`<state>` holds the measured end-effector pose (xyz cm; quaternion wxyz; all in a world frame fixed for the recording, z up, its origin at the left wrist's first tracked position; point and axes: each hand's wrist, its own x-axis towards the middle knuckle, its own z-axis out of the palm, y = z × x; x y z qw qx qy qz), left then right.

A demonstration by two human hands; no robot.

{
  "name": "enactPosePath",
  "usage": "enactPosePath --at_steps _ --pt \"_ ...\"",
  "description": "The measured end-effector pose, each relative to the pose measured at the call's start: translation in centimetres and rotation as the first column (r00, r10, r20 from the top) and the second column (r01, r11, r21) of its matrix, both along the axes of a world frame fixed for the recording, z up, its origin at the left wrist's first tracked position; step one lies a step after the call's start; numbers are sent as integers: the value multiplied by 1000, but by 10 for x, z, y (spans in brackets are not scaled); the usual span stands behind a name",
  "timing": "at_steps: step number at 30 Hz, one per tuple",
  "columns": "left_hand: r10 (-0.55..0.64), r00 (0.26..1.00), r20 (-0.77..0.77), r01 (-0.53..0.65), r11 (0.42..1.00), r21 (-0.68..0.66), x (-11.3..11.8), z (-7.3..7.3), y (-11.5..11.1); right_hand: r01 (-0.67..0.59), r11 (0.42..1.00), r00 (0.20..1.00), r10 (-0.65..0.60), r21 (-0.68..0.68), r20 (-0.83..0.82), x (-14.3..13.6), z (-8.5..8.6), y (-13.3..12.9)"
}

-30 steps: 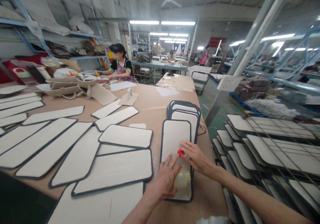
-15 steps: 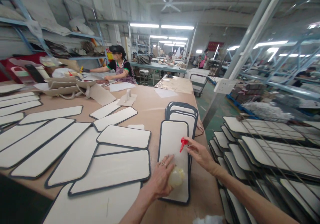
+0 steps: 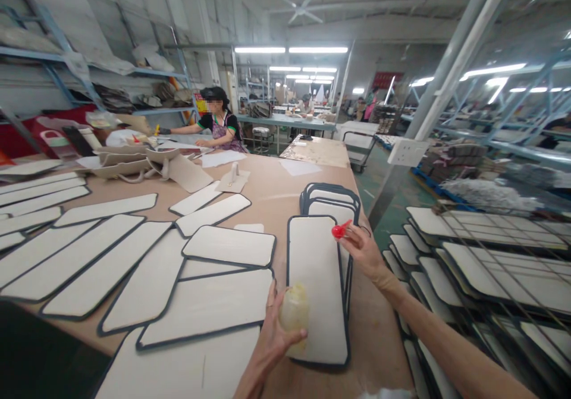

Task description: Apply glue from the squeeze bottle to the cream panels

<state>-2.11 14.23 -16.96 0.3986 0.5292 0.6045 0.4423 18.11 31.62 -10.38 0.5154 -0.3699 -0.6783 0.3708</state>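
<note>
My left hand (image 3: 270, 341) is wrapped round a translucent, yellow-stained squeeze bottle (image 3: 294, 311), its neck bare, over the left edge of a panel. Between the fingertips of my right hand (image 3: 366, 255) is a red nozzle cap (image 3: 341, 230), held at the panel's upper right corner, apart from the bottle. That long white panel (image 3: 317, 256) has rounded corners and a dark edge, and lies on top of similar ones. Behind it rises a pile of more dark-edged panels (image 3: 332, 209).
Several dark-edged panels (image 3: 209, 316) overlap across the table's left side. Beige bag pieces (image 3: 182, 173) lie farther back, near a seated co-worker (image 3: 220, 125). On the right stand a rack of panels (image 3: 499, 262) and a metal post (image 3: 397, 170) with a socket box.
My left hand has gone from lying flat on the panel to gripping the bottle. The red cap has moved up and right in my right hand and turned from pointing down to sideways.
</note>
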Motion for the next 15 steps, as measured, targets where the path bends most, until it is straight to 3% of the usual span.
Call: enactPosePath --at_steps 4,8,11,15 --pt "-92 981 171 97 995 -21 0 1 5 118 990 989 -124 -76 -82 20 -28 -9" --pt "3 982 187 6 999 -44 2 11 1 131 979 978 -153 -156 -139 26 -49 -25" --pt "-34 971 236 50 997 -62 10 14 -7 124 974 970 -159 -190 -185 23 -53 -33" --pt "-78 903 423 125 989 -83 26 3 -17 121 971 964 -164 -205 -211 17 -50 -43"
